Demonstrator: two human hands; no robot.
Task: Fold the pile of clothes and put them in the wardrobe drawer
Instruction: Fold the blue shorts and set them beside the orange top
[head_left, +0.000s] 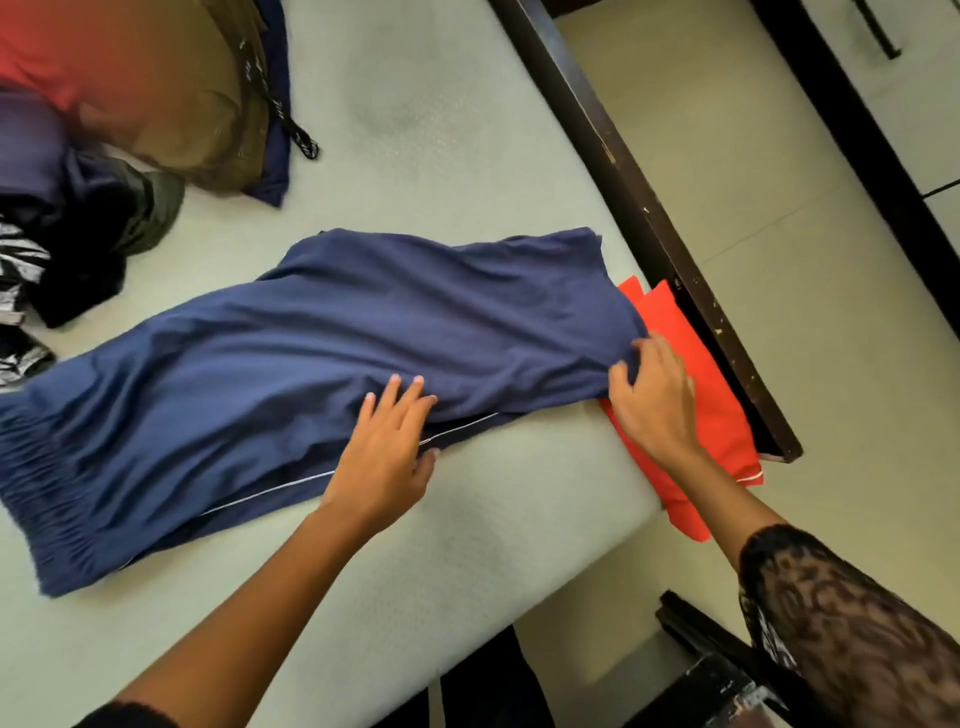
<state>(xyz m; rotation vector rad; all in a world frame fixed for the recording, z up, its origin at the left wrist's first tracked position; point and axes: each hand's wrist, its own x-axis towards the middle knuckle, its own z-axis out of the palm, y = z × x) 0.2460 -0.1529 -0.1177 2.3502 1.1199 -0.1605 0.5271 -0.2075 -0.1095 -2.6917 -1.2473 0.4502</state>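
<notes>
Navy trousers (311, 364) on mattress (467, 156); left hand (387, 452) flat, pressing middle; right hand (654, 400) grip pinches leg end.

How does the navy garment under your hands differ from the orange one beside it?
The navy garment lies long and rumpled across the mattress; the orange garment is folded compact at the mattress edge. Navy is much larger and overlaps orange's end. Both show thin white piping.
</notes>
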